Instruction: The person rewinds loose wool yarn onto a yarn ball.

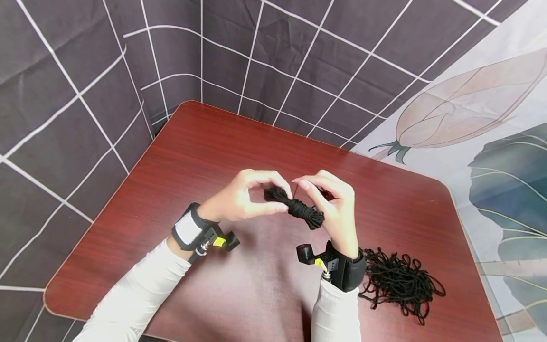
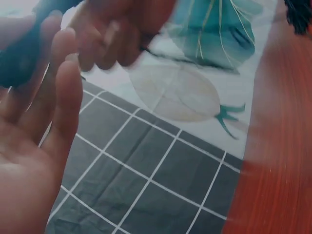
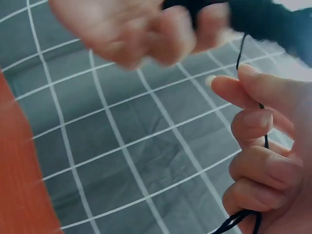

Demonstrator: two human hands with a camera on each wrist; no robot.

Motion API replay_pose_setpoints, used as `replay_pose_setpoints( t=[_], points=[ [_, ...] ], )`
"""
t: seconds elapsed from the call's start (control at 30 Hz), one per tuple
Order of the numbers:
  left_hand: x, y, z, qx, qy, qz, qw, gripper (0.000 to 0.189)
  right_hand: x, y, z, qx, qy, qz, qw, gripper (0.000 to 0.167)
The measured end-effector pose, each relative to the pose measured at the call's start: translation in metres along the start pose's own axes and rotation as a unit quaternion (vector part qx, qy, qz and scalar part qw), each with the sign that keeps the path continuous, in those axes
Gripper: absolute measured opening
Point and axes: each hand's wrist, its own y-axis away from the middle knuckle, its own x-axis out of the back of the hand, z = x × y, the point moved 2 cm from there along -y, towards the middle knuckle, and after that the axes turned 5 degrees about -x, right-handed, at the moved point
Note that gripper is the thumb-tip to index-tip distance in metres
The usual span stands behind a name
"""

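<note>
A bundle of black cord (image 1: 302, 209), wound round its middle with looped ends, is held above the table by my left hand (image 1: 245, 195), thumb on the near side and fingers on the far side. My right hand (image 1: 335, 202) is just right of the bundle and pinches a thin strand of the cord (image 3: 240, 51) between thumb and forefinger. That strand runs taut from the bundle to the pinch in the right wrist view, then passes behind the curled fingers and leaves below the palm. Blurred in the left wrist view, the bundle (image 2: 22, 58) sits at the left hand's fingers.
A loose, tangled heap of black cord (image 1: 397, 282) lies on the red-brown table (image 1: 213, 142), right of my right forearm. Grey gridded cloth (image 1: 273, 61) hangs along the back and left, and a leaf-printed cloth (image 1: 504, 190) along the right.
</note>
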Motion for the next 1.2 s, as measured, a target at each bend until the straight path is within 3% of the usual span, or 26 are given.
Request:
replay_pose_setpoints(
  t=[0.17,0.27,0.37,0.47,0.6,0.77,0.87,0.93,1.03,1.13,1.2],
  points=[
    [0.005,-0.001,-0.001,-0.003,-0.009,0.107,0.9942,0.023,-0.011,0.003,0.025,-0.024,0.042,-0.033,0.9983,0.013],
    [0.01,-0.001,-0.004,-0.007,-0.065,0.161,0.9847,0.022,-0.018,0.005,0.03,-0.017,0.084,-0.05,0.995,0.01],
    [0.011,-0.001,-0.006,-0.005,-0.127,0.178,0.9758,0.018,-0.021,0.007,0.025,0.001,0.098,-0.065,0.993,0.01],
    [0.011,0.0,-0.008,0.007,-0.169,0.157,0.973,0.016,-0.02,0.008,0.017,0.016,0.094,-0.054,0.994,0.008],
    [0.008,0.0,-0.01,0.015,-0.182,0.085,0.9794,0.016,-0.016,0.006,0.005,0.033,0.085,-0.018,0.9957,0.002],
    [0.003,0.001,-0.011,0.013,-0.115,-0.02,0.9931,0.018,-0.007,0.002,-0.013,0.039,0.066,-0.002,0.9971,0.009],
    [0.001,0.001,-0.01,0.021,-0.055,-0.056,0.9967,0.018,-0.002,-0.001,-0.019,0.038,0.049,-0.001,0.9981,0.014],
    [0.001,0.001,-0.009,0.026,-0.017,-0.062,0.9976,0.017,0.001,-0.002,-0.018,0.034,0.032,0.0,0.9989,0.014],
    [0.0,0.001,-0.005,0.026,0.023,-0.047,0.9983,0.018,0.002,-0.001,-0.012,0.021,0.007,-0.003,0.9997,0.011],
    [0.001,0.001,-0.001,0.027,0.068,-0.003,0.9973,0.021,-0.001,0.0,0.001,0.005,-0.005,-0.015,0.9999,0.011],
    [0.002,0.0,0.002,0.021,0.084,0.039,0.9955,0.022,-0.005,0.001,0.012,-0.004,0.014,-0.027,0.9995,0.014]
  ],
)
